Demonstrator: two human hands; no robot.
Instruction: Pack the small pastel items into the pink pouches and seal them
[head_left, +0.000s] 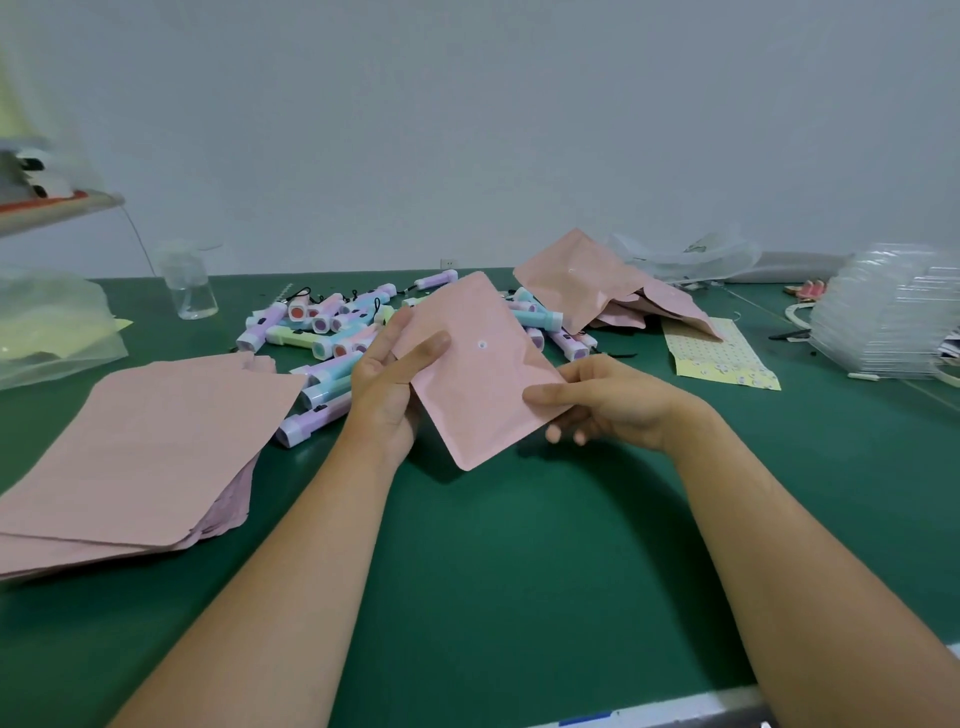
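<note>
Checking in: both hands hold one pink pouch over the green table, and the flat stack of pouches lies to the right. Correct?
No. The head view shows the flat stack of pouches lying to the left, not the right. Both the left hand and the right hand do hold one pink pouch over the green table.

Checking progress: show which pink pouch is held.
The middle pouch, held by left hand and right hand; the stack and far pile lie on the table.
</note>
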